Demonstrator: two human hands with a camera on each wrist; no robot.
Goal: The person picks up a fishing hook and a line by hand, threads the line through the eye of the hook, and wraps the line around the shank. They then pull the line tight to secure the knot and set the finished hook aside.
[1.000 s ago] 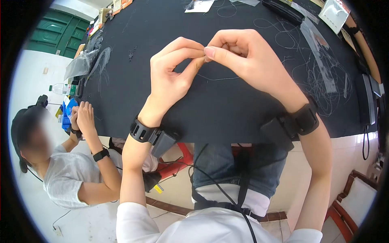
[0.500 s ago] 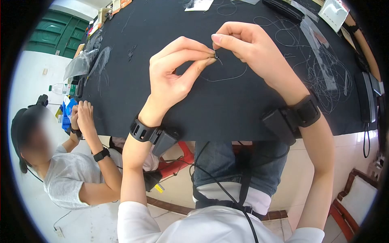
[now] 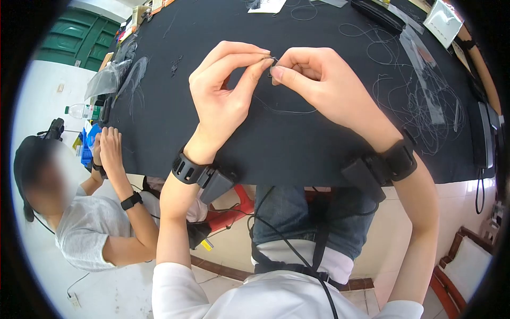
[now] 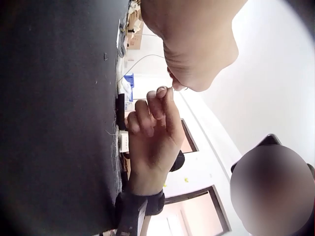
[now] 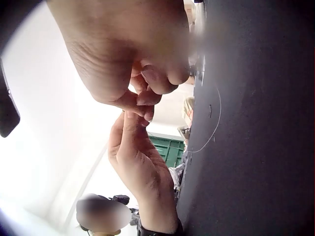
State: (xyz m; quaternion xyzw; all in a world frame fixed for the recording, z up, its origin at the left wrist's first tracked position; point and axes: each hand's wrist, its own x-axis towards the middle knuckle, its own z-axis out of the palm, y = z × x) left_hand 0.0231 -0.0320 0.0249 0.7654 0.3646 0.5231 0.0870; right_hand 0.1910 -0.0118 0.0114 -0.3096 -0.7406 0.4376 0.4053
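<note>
My left hand is raised over the black table, its thumb and fingertips pinching a small dark piece with thin line at it. Close beside it, my right hand pinches thumb against forefinger on the thin line, the other fingers curled in. A grey strand of this line hangs in a curve below both hands; the right wrist view shows the line looping in front of the tabletop. In the left wrist view the right hand's fingertips meet those of the left hand. The fingers mostly hide the small piece.
Tangled clear line and a plastic strip lie on the table's right side, near a black case. Plastic bags and a bottle are at the left edge, where another person sits.
The right hand drew up and away from the left, showing the dark piece and line, then came back down beside the left fingertips. The left hand kept its pinch and shifted slightly.
</note>
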